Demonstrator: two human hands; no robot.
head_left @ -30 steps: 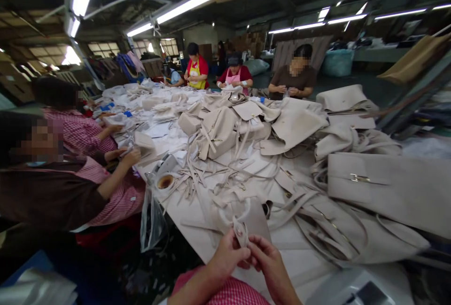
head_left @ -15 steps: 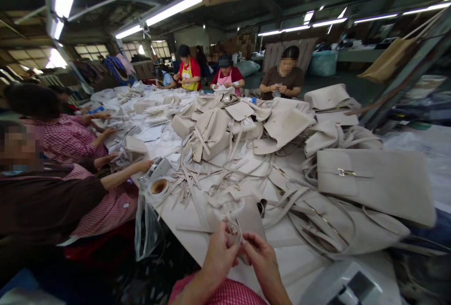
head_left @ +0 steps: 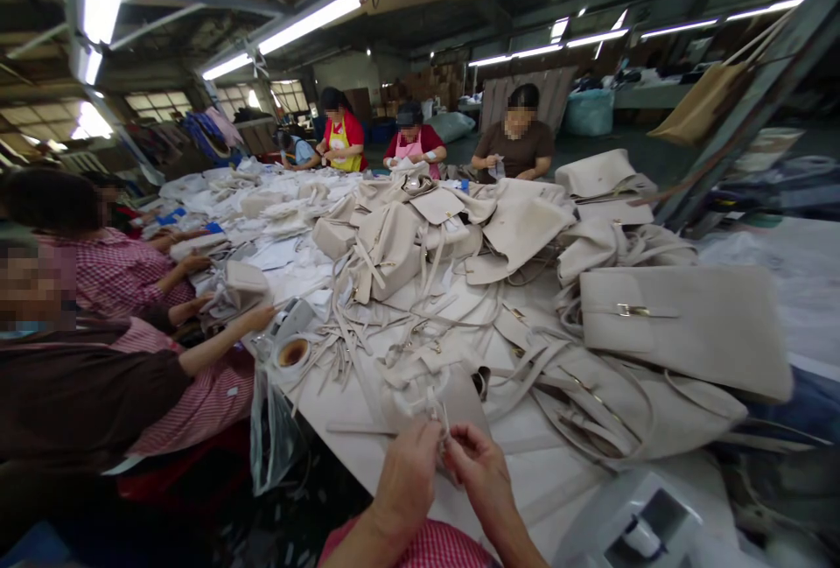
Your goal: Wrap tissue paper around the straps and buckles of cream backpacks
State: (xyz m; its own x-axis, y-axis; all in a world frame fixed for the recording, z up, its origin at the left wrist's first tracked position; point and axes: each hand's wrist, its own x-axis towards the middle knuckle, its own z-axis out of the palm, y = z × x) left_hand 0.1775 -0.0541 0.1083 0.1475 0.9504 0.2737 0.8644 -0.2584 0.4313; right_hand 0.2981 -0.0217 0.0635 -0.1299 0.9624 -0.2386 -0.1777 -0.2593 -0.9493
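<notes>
A small beige bag [head_left: 452, 397] with a flap and thin straps lies on the table in front of me. Both of my hands meet at its near end, around a thin beige strap [head_left: 438, 410] that loops up between them. The fingers of my left hand [head_left: 410, 472] are closed on the strap from the left. From the right, my right hand [head_left: 482, 467] pinches it between thumb and fingertips. My fingers hide the exact spot they grip. Loose beige strips [head_left: 338, 349] lie beyond the bag to the left.
Beige bags [head_left: 394, 244] are heaped mid-table, and a larger one with a gold clasp [head_left: 689, 323] lies at right. A tape roll [head_left: 293, 353] sits at the left edge. A grey-white device [head_left: 633, 520] stands near right. Co-workers sit left and across.
My view has shifted slightly, and the scene sits a little further left. My hands stay together at the strap; the fingers of my right hand have lifted and curled more.
</notes>
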